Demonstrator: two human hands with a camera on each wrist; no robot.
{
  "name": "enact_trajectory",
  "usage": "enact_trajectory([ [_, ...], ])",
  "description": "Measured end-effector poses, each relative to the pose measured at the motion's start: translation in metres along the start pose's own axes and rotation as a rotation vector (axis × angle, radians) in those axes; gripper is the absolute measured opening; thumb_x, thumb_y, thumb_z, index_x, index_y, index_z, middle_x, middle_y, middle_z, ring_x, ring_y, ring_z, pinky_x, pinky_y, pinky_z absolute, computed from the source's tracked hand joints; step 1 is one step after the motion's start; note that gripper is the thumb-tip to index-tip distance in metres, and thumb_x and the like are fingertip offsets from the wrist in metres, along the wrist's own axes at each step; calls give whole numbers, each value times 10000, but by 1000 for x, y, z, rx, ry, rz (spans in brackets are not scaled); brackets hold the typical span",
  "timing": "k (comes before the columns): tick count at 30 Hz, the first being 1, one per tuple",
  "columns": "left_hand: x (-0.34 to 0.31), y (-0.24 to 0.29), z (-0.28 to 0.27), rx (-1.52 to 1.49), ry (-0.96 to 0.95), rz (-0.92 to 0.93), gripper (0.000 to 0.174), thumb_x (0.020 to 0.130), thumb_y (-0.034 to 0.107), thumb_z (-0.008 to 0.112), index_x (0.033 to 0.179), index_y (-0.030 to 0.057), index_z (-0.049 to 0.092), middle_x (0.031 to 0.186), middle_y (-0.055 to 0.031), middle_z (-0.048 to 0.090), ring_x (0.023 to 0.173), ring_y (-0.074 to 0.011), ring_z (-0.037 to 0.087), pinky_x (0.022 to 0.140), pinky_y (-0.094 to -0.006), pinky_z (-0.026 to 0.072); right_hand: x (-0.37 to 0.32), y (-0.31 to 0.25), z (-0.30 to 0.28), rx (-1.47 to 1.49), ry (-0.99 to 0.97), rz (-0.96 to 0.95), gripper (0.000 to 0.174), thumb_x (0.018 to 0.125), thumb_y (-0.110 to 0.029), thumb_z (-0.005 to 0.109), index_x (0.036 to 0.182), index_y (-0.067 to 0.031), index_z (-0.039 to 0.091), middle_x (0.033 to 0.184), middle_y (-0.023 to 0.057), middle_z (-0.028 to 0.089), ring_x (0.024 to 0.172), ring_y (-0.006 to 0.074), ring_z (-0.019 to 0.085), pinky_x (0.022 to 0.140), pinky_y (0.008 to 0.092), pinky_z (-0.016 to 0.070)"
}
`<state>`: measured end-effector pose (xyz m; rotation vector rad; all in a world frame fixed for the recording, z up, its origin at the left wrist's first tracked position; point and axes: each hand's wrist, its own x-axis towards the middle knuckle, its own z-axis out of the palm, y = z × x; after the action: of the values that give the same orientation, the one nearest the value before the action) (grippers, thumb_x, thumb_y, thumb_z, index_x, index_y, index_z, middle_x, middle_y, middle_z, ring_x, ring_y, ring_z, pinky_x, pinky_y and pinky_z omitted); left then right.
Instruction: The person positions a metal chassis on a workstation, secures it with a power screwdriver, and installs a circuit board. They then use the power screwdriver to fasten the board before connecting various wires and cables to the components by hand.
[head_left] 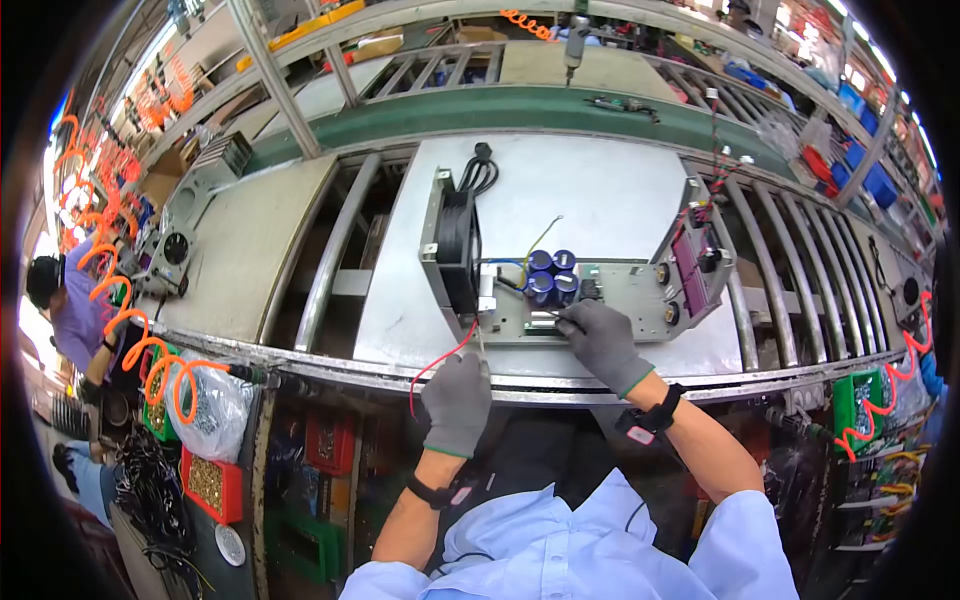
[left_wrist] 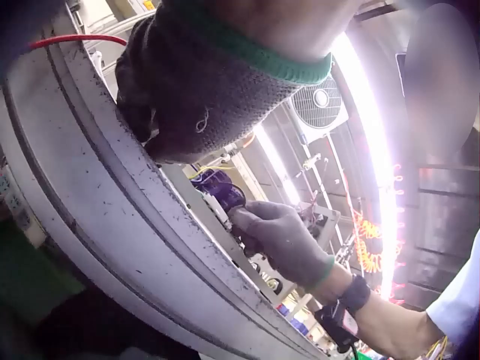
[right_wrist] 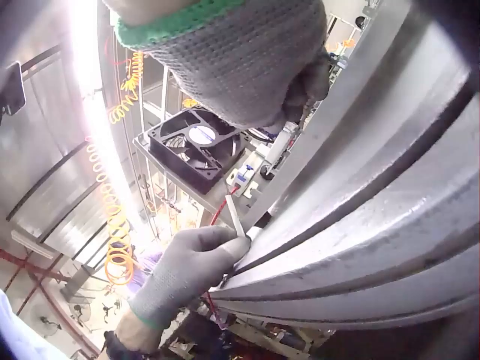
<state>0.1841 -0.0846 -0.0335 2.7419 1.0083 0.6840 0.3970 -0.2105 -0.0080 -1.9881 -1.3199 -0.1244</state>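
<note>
My gloved left hand [head_left: 458, 402] pinches a thin white strip [right_wrist: 236, 216] between thumb and fingers, at the bench's near edge. Beside it a red wire [head_left: 440, 366] curves down from the chassis. The gloved right hand [head_left: 604, 345] has its bent fingertips at the near edge of a circuit board [head_left: 590, 272], close to several blue capacitors [head_left: 553, 278]. Its fingers hide their contact point; I cannot tell what they hold. The board sits on a grey metal chassis [head_left: 640, 295], with a black fan [head_left: 459, 250] upright on the left. A yellow-green wire [head_left: 543, 235] sticks up behind the capacitors.
Under the chassis lies a pale board [head_left: 400, 310] on the conveyor, with metal rollers [head_left: 800, 265] to the right. A coiled black cable [head_left: 480, 172] lies behind the fan. Screw bins [head_left: 212, 486] and an orange coiled hose [head_left: 150, 345] are at left, where another person [head_left: 85, 310] stands.
</note>
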Motion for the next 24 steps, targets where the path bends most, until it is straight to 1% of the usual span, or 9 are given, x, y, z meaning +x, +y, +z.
enact_trajectory([
  [3, -7, 30, -25, -316, 5, 16, 127, 915, 214, 655, 884, 94, 626, 774, -115, 654, 678, -343, 660, 581, -456, 511, 0, -11, -13, 28, -52, 89, 136, 898, -197, 694, 969, -82, 711, 888, 110, 684, 830, 316, 678, 733, 436, 541],
  [7, 9, 46, -44, -973, -405, -340, 209, 930, 207, 680, 890, 13, 613, 676, -61, 627, 574, -170, 617, 545, -347, 482, -24, -30, -22, 325, 59, 183, 227, 940, -214, 647, 1067, -42, 723, 960, 169, 712, 866, 306, 700, 753, 394, 542],
  [8, 15, 50, -51, -1100, -474, -427, 253, 962, 231, 662, 909, -10, 606, 681, -24, 603, 544, -80, 564, 502, -282, 455, -28, -35, -35, 399, -139, 304, 263, 949, -215, 635, 1071, 0, 725, 948, 168, 729, 842, 251, 705, 762, 359, 536],
  [11, 20, 62, -48, -1198, -478, -495, 241, 983, 239, 641, 927, 9, 601, 689, -11, 599, 513, -55, 542, 447, -233, 415, -35, -39, -63, 654, -577, 525, 283, 947, -231, 639, 1027, 23, 733, 841, 137, 721, 778, 204, 674, 754, 353, 529],
  [12, 22, 65, -47, -1213, -485, -497, 252, 1001, 259, 619, 950, 14, 595, 696, -15, 602, 502, -47, 533, 416, -212, 403, -39, -36, -64, 630, -573, 393, 308, 931, -257, 661, 993, 35, 737, 804, 118, 716, 732, 189, 646, 740, 357, 525],
  [15, 28, 73, -53, -1201, -528, -532, 270, 1007, 272, 609, 949, 10, 591, 702, -20, 601, 498, -49, 537, 417, -206, 420, -44, -34, -80, 549, -785, 436, 297, 942, -216, 657, 1031, 58, 728, 804, 68, 708, 757, 141, 618, 746, 305, 513],
  [19, 36, 75, -46, -1252, -545, -519, 286, 1000, 287, 620, 961, 5, 593, 709, -30, 606, 497, -61, 552, 409, -211, 427, -48, -32, -85, 377, -844, 392, 288, 909, -248, 689, 1011, 18, 735, 763, 137, 687, 723, 175, 617, 735, 341, 503],
  [22, 50, 73, -33, -1261, -445, -515, 294, 993, 297, 638, 983, 6, 603, 719, -38, 612, 505, -69, 558, 423, -220, 446, -42, -41, -92, 336, -944, 479, 295, 891, -274, 705, 998, -1, 737, 752, 157, 672, 705, 193, 610, 724, 359, 499],
  [24, 63, 73, -30, -1163, -352, -513, 291, 984, 294, 661, 974, 9, 608, 717, -33, 615, 521, -78, 578, 428, -217, 444, -42, -36, -89, 351, -842, 381, 312, 880, -289, 700, 971, 8, 732, 768, 167, 685, 687, 229, 616, 707, 366, 503],
])
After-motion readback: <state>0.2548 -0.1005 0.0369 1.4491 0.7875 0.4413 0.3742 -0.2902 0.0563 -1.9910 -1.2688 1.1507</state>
